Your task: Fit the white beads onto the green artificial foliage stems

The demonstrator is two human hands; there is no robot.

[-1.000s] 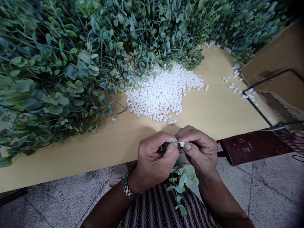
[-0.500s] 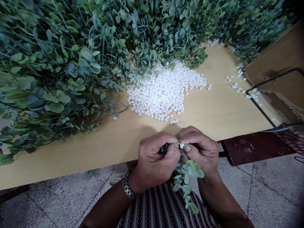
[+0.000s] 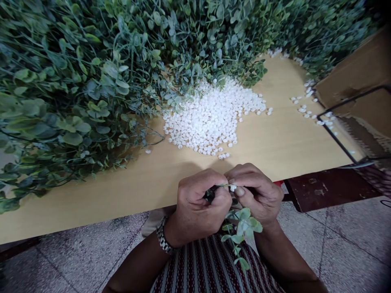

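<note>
My left hand [image 3: 203, 203] is closed around the stem of a leafy artificial sprig [image 3: 244, 224], whose green leaves hang below my hands. A thin stem end sticks out between its thumb and forefinger. At that end sits a small white plastic bead [image 3: 233, 188], pinched by the thumb and fingers of my right hand [image 3: 258, 193]. Both hands are close together just over the table's near edge. Beyond them a heap of the same white beads [image 3: 204, 122] lies on the table.
Dense artificial greenery [image 3: 91, 81] covers the back and left of the wooden table [image 3: 122, 195]. At right stand a torn cardboard box [image 3: 360, 69] and a black metal frame [image 3: 339, 144], with loose beads beside them. A dark red bench [image 3: 326, 189] is below the table's right end.
The hanging leaves of the sprig have swung slightly and turned. My right hand has shifted a tiny bit; both hands keep their grip.
</note>
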